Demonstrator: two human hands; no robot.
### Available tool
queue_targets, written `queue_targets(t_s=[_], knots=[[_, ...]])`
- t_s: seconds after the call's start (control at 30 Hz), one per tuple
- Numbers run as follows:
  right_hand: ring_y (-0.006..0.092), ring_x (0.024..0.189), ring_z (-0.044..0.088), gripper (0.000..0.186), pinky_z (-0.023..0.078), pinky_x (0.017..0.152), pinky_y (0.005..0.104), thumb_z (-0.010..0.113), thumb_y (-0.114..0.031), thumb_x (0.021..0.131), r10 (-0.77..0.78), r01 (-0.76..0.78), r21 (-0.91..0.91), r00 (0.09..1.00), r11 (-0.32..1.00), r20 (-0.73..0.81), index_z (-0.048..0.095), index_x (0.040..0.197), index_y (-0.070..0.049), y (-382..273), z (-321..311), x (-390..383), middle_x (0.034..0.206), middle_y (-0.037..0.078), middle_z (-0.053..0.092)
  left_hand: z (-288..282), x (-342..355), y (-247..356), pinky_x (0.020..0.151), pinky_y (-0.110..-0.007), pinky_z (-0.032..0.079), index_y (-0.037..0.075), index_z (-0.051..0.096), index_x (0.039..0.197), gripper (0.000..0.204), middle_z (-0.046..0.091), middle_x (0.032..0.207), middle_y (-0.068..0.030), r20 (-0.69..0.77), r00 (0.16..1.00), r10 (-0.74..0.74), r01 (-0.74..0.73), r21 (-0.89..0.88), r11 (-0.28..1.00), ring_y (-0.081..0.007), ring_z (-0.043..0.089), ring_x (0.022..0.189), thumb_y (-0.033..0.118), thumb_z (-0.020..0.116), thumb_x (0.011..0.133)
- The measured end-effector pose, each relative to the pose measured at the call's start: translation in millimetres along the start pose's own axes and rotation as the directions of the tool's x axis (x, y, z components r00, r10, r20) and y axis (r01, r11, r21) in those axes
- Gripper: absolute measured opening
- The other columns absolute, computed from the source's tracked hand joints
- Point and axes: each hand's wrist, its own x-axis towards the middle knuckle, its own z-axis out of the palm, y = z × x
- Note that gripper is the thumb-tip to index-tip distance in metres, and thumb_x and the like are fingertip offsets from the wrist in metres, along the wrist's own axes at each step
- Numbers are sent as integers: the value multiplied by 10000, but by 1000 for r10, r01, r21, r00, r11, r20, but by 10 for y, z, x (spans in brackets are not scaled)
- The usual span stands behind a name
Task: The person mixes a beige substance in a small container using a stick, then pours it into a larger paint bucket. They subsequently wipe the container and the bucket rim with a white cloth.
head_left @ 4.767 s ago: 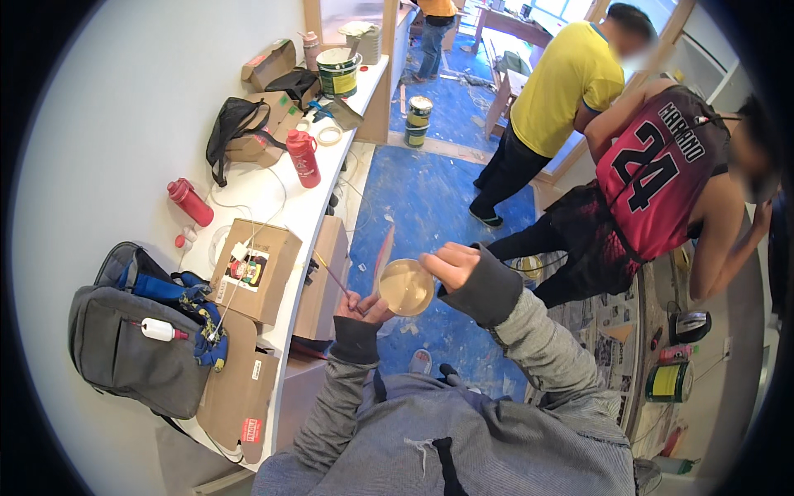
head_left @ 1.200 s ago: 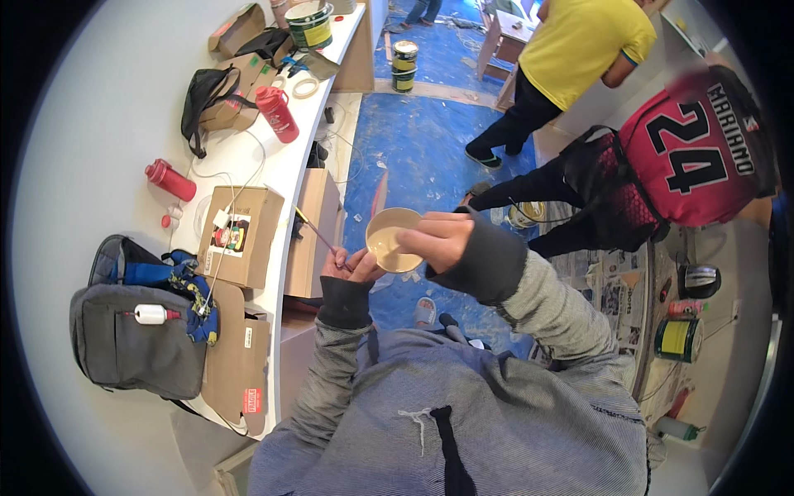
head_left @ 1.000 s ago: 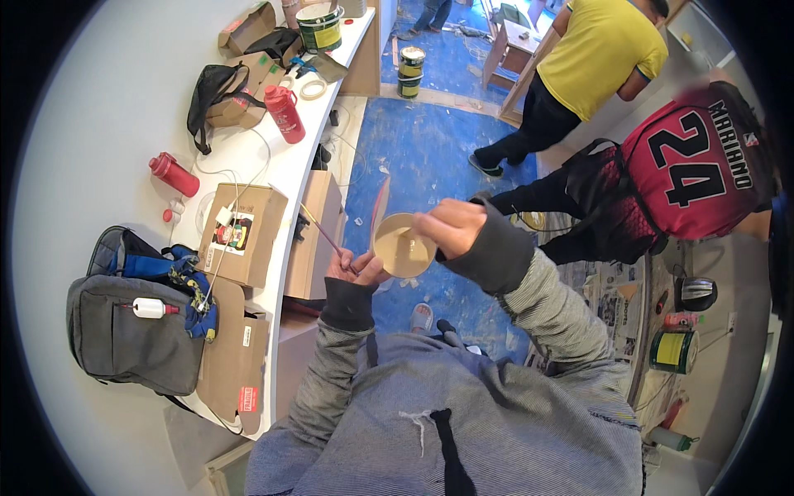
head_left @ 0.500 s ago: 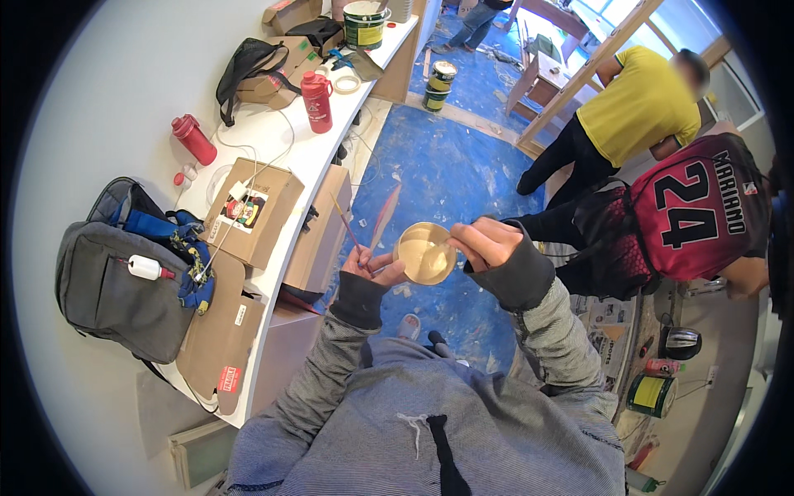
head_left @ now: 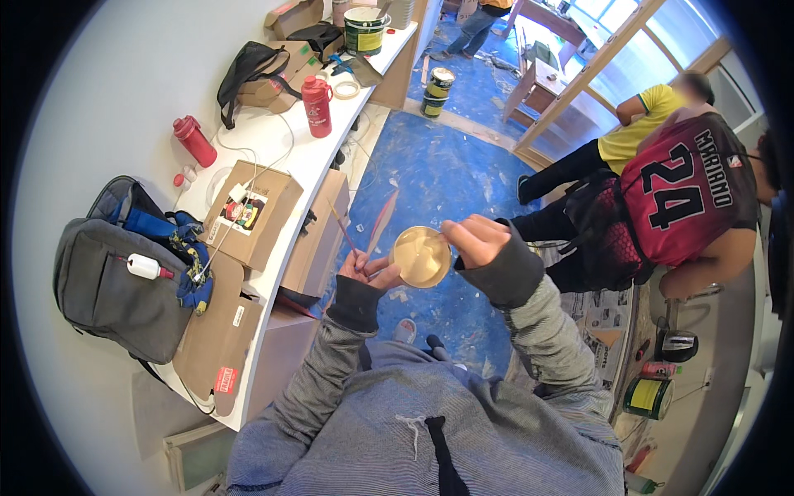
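A small round gold-coloured bowl [head_left: 420,258] with pale contents is held in front of my chest. My left hand [head_left: 365,270] is closed, gripping the bowl's left side. It also holds a thin stick [head_left: 341,225], perhaps a slim brush, which points up and away to the left. At the bowl's right rim, my right hand [head_left: 477,241] is closed in a pinch. What its fingers hold, if anything, is too small to make out.
A white counter [head_left: 285,178] on the left carries a backpack [head_left: 124,289], cardboard boxes [head_left: 252,211] and red bottles [head_left: 317,106]. Blue sheeting [head_left: 451,165] covers the floor. Two people stand close on the right, one in a red jersey [head_left: 682,194]. Paint buckets [head_left: 437,93] stand ahead.
My right hand has shifted slightly left along the bowl's rim, and the bowl has tipped a little. The person in the yellow shirt moved right, now partly behind the red-jersey person.
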Motion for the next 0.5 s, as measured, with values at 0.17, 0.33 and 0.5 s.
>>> queue_targets(t_s=[0.17, 0.33, 0.5], knots=[[282, 636, 604, 226, 493, 571, 362, 623, 44, 763, -116, 140, 276, 988, 951, -104, 599, 984, 6, -116, 225, 63, 703, 116, 577, -38, 12, -24, 793, -415, 587, 133, 270, 919, 452, 581, 1053, -204, -38, 999, -17, 18, 27, 999, -278, 647, 961, -18, 684, 817], [282, 594, 587, 153, 474, 554, 369, 627, 6, 823, -40, 19, 239, 995, 971, 87, 606, 974, -4, -65, 11, -12, 670, 119, 563, -91, 3, 26, 799, -430, 587, 135, 272, 917, 447, 581, 1054, -210, -54, 998, -19, 16, -44, 999, -293, 647, 973, -36, 673, 818], [286, 616, 593, 140, 476, 563, 369, 641, -25, 821, 19, -18, 99, 1000, 995, -3, 615, 958, -10, -27, 96, 56, 675, 120, 556, -115, 15, 12, 809, -447, 585, 137, 272, 915, 445, 579, 1057, -218, -31, 999, 9, -9, -29, 1000, -302, 645, 981, -39, 671, 821]])
